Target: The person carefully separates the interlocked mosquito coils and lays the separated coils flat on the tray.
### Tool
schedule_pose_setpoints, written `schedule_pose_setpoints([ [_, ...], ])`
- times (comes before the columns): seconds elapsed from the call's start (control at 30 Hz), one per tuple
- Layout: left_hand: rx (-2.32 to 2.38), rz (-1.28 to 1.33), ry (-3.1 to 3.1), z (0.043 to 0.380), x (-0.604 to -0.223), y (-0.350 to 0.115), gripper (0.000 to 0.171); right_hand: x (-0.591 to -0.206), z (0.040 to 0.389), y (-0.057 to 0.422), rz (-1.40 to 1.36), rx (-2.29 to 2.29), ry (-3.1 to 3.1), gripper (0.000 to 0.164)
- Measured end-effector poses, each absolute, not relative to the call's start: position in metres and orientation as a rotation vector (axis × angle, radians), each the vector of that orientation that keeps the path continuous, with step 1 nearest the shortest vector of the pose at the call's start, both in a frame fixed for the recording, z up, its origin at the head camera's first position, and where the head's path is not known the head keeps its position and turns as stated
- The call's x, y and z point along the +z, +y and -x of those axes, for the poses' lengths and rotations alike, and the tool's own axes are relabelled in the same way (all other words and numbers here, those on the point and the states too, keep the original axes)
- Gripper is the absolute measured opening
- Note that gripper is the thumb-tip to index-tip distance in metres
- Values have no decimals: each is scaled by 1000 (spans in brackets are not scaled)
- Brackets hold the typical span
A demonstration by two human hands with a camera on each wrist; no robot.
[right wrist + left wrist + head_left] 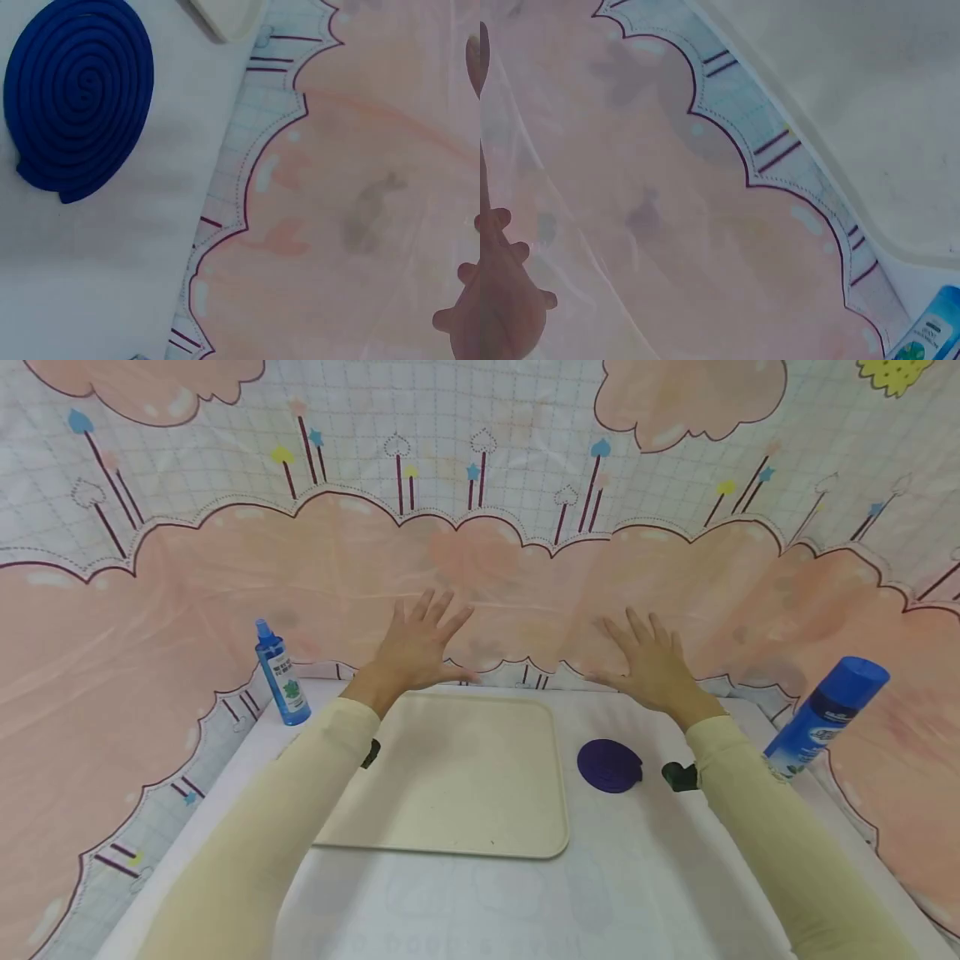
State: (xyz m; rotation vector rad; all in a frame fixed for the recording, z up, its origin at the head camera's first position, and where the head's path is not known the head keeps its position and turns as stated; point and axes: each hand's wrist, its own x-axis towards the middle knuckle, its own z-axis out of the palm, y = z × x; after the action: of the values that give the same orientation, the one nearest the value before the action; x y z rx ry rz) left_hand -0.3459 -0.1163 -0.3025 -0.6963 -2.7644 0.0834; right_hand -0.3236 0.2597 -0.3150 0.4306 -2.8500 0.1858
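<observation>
Both hands are raised over the far edge of the table, fingers spread and holding nothing. My left hand (422, 647) is above the back of a cream tray (465, 777); only part of that hand (510, 307) shows at the left edge of the left wrist view. My right hand (648, 664) hovers beyond a flat, dark blue spiral coil (609, 766), which looks like a mosquito coil. The same coil (82, 90) lies on the white table in the right wrist view. Neither hand touches the tray or the coil.
A blue spray bottle (282, 677) stands at the back left. On the right, a blue aerosol can (825, 718) is partly hidden behind the right sleeve (757, 827). A patterned cloth (480, 560) rises behind the white table (450, 902).
</observation>
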Motion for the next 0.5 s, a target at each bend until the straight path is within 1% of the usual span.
schedule_pose_setpoints([
  [0.17,18,757,-2776,345,-310,-94,109,-318,315,274,-442,139,-2845,91],
  [0.5,-55,884,-2778,339,-325,-53,112,-337,300,298,-419,231,-2911,95],
])
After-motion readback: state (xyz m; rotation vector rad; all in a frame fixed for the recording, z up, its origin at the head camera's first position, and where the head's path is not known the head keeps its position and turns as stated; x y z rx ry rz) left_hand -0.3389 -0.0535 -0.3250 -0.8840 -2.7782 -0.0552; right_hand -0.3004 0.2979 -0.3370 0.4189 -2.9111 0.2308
